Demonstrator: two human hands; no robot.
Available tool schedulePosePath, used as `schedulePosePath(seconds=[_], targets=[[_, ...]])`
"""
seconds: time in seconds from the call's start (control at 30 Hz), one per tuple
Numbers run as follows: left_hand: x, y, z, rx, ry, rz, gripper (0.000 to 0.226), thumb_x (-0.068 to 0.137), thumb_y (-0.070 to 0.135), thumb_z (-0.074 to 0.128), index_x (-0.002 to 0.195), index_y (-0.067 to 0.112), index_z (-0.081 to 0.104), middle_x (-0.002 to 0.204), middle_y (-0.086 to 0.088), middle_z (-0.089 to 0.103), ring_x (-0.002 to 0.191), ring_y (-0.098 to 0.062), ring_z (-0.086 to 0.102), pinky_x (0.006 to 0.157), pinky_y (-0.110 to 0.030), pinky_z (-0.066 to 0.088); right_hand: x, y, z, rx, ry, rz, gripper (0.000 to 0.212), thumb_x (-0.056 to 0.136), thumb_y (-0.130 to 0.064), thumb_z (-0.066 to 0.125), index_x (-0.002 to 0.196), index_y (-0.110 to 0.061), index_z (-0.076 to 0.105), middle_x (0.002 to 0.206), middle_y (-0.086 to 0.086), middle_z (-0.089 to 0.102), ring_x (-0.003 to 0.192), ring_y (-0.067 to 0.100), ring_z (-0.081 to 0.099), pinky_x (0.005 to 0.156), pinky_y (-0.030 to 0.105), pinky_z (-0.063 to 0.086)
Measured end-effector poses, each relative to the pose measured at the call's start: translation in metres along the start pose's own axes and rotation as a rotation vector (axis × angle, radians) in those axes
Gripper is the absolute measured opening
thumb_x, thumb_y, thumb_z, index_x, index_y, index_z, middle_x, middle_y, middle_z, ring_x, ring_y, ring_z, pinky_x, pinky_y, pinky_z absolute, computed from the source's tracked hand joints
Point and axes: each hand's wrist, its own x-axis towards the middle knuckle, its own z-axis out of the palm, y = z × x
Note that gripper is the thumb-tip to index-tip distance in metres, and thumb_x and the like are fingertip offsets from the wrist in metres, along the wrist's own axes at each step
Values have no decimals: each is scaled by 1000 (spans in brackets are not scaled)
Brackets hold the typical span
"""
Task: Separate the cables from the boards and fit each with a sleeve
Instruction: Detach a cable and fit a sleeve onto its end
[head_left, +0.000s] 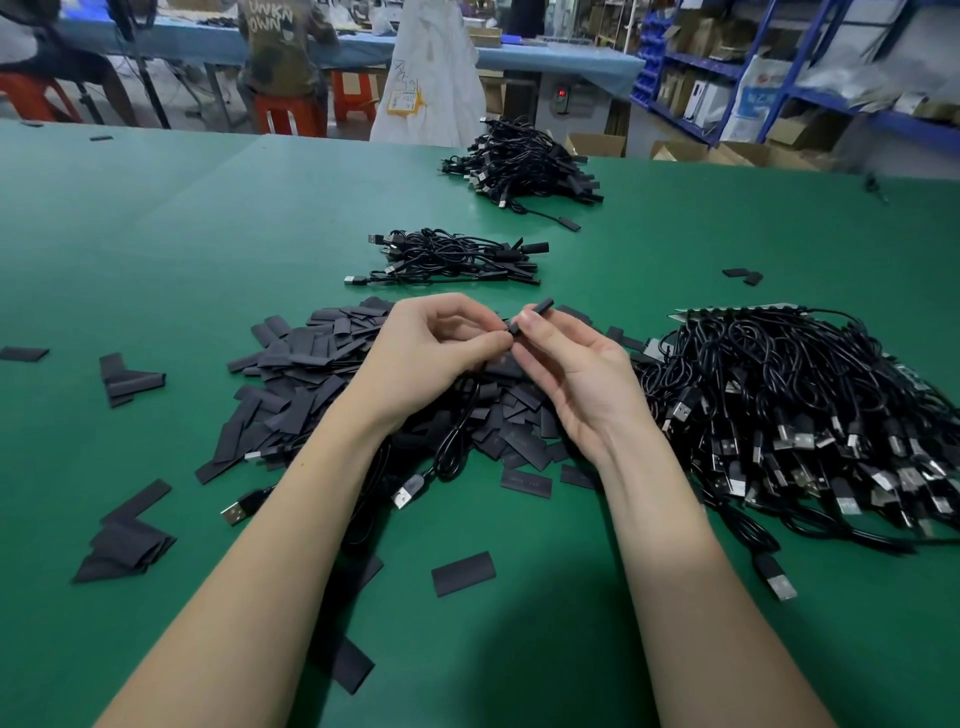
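Note:
My left hand (434, 353) and my right hand (569, 374) meet above a heap of flat black sleeves (322, 374). The right hand pinches a black sleeve (540, 308) between thumb and fingers. The left hand pinches the end of a black cable (457, 436) at the sleeve's lower opening. That cable loops down under the left wrist to a USB plug (408, 491) lying on the green table (156, 234). To the right lies a big tangle of USB cables on boards (810, 410).
Two piles of sleeved cables lie further back, one (447, 257) in the middle, one (524, 161) near the far edge. Loose sleeves (464, 573) are scattered over the mat. Beyond the table are a seated person, orange stools, a white sack (431, 78) and blue shelving.

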Motion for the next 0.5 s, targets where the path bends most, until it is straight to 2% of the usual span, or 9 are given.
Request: schedulePosePath(seconds=[0.1, 0.17, 0.37, 0.5], targets=[[0, -2, 3, 7, -15, -68, 7, 86, 15, 80, 90, 11, 76, 72, -2, 75, 59, -5, 65, 60, -11, 46, 2, 2, 0, -65, 35, -94, 23, 88, -3, 74, 109, -12, 71, 82, 3, 76, 77, 13, 73, 70, 24, 59], [-1, -2, 4, 18, -33, -79, 10, 89, 19, 77, 94, 10, 76, 72, -5, 75, 58, -5, 63, 59, -10, 45, 3, 4, 1, -137, 30, -185, 30, 90, -4, 73, 117, -16, 68, 76, 2, 74, 72, 12, 71, 68, 23, 59], [-1, 2, 3, -33, -23, -94, 12, 92, 21, 74, 96, 11, 77, 87, -14, 77, 72, -13, 69, 76, -18, 54, 6, 8, 3, -147, 29, -280, 28, 91, -6, 73, 115, -21, 73, 80, -2, 74, 80, 12, 71, 73, 26, 60], [-2, 2, 5, -63, 1, -99, 11, 92, 18, 73, 96, 8, 77, 83, -5, 78, 66, -12, 67, 69, -18, 53, 7, 11, 2, -154, 48, -283, 25, 90, -5, 74, 111, -19, 75, 76, -8, 72, 78, 9, 70, 75, 26, 60]])
